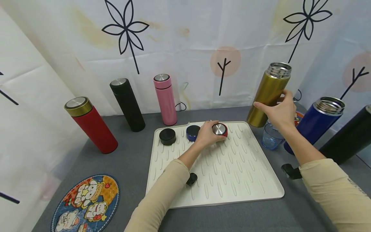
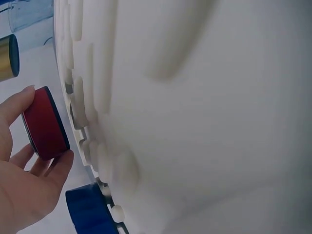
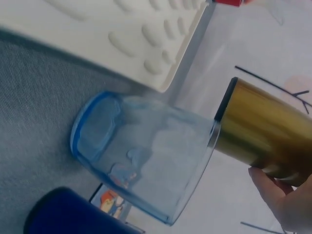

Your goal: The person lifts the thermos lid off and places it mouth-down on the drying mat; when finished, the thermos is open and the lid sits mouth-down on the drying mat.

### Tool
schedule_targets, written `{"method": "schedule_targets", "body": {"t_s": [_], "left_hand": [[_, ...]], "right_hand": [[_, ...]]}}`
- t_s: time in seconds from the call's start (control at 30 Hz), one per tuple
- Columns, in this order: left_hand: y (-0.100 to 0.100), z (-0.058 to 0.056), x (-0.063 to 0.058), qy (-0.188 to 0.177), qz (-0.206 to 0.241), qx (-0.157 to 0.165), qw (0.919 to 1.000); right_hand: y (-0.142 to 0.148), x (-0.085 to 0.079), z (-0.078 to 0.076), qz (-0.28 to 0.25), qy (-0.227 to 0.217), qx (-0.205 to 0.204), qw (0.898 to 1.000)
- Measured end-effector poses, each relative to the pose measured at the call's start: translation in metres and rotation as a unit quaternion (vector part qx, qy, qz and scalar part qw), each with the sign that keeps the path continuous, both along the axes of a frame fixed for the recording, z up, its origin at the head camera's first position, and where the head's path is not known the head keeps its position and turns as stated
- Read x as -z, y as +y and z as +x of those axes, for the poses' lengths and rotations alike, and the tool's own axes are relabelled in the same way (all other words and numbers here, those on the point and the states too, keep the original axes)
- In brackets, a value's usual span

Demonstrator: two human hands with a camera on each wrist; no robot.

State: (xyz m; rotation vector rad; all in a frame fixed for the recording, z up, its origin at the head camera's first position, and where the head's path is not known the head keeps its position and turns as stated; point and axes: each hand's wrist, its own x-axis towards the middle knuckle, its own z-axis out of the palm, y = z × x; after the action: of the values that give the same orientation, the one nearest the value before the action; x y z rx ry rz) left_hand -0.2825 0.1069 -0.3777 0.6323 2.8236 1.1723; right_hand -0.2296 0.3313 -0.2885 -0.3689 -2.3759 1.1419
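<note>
My left hand (image 1: 206, 134) holds a red lid with a silver top (image 1: 219, 129) between thumb and fingers, over the back part of a white ribbed drying mat (image 1: 229, 196). In the left wrist view the red lid (image 2: 46, 124) stands tilted in the grip. Left of that hand on the mat are a blue lid (image 1: 192, 132) and a black lid (image 1: 167, 137). My right hand (image 1: 279, 111) grips a lidless gold thermos (image 1: 265, 90), its steel mouth uncovered, leaning slightly right beyond the mat's back right corner. Close by it is a clear blue-tinted glass (image 1: 271, 137).
A lidless blue thermos (image 1: 310, 125) and a large black bottle (image 1: 347, 138) stand at the right. Along the back left are a red thermos (image 1: 97, 129), a black thermos (image 1: 128, 106) and a pink thermos (image 1: 166, 103). A round cartoon placemat (image 1: 87, 203) lies at front left.
</note>
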Motion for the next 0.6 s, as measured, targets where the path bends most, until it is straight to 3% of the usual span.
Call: {"method": "schedule_targets", "body": {"t_s": [0.2,0.6], "left_hand": [[0.003,-0.005,0.002,-0.005,0.001,-0.006,1.0000],[0.010,-0.010,0.003,-0.017,-0.016,-0.001,0.9997]], "right_hand": [[0.007,-0.002,-0.013,-0.031,-0.016,0.005,0.999],[0.014,0.000,-0.038,-0.065,-0.090,0.008,0.994]]}}
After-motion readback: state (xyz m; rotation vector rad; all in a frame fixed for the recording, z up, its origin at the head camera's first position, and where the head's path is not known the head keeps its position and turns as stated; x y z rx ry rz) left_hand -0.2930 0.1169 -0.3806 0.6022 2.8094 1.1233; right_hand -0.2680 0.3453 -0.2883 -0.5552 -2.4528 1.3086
